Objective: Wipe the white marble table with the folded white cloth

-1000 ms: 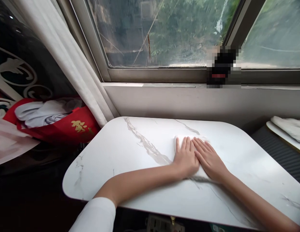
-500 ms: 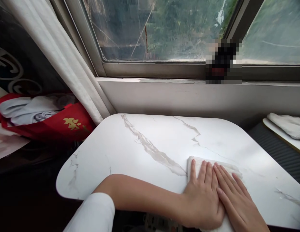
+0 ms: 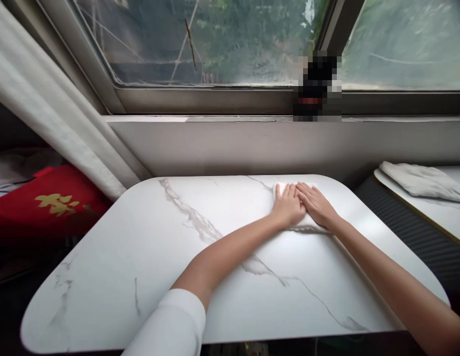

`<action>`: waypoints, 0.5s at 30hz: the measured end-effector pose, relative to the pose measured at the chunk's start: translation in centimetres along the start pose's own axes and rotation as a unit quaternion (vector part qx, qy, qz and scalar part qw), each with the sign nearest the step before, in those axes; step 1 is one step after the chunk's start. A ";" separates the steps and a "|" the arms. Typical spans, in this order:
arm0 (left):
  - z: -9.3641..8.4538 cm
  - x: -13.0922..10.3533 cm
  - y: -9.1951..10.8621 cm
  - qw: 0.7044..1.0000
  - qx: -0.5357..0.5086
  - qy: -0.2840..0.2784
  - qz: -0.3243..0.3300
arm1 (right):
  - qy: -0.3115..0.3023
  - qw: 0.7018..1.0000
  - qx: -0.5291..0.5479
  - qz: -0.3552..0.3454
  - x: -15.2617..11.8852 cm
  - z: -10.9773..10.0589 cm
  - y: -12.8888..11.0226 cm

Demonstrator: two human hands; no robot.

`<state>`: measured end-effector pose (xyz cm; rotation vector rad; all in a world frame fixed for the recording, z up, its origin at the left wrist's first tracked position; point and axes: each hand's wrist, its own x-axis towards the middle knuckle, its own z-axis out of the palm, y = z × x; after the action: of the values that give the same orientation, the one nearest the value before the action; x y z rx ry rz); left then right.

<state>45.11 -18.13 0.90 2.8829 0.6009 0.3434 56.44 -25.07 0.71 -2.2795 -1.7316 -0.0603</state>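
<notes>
A folded white cloth [image 3: 307, 225] lies on the white marble-patterned table [image 3: 115, 237], close to its far edge and right of the middle. My left hand [image 3: 289, 205] rests flat on the cloth's left part, its fingers stretched toward the window. Just to its right, touching it, my right hand [image 3: 316, 202] presses flat on the same cloth with fingers extended. Neither hand is gripping the cloth; both lie on top of it.
A window [image 3: 215, 44] with a metal frame rises behind a low wall. At the left hang a pale curtain [image 3: 48, 94] and, below it, a red bag [image 3: 67, 198] with gold marks. Another cloth [image 3: 419, 180] lies on a second white surface at the right.
Both hands and the cloth under them have moved away from me, from the table's near edge to its far edge. The view has shifted, so more of the right side shows.
</notes>
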 end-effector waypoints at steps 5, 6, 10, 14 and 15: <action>0.9 5.2 -2.1 1.000 -0.003 0.019 -0.018 | 0.047 0.998 0.020 0.023 4.5 1.1 2.8; 1.1 5.9 -2.3 0.999 -0.005 0.026 -0.021 | 0.053 0.998 0.026 0.028 5.0 1.2 3.2; 1.5 7.6 -2.5 0.999 -0.007 0.038 -0.034 | 0.055 0.997 0.022 0.051 6.1 1.1 4.1; 1.6 8.2 -2.2 0.998 -0.003 0.039 -0.041 | 0.031 0.997 0.012 0.067 6.1 0.5 4.1; 1.6 8.2 -2.2 0.998 -0.001 0.043 -0.040 | 0.028 0.997 0.010 0.066 6.0 0.4 4.0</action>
<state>52.05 -12.98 0.47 2.8433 0.7277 0.4567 61.84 -20.33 0.74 -2.3489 -1.5428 -0.0773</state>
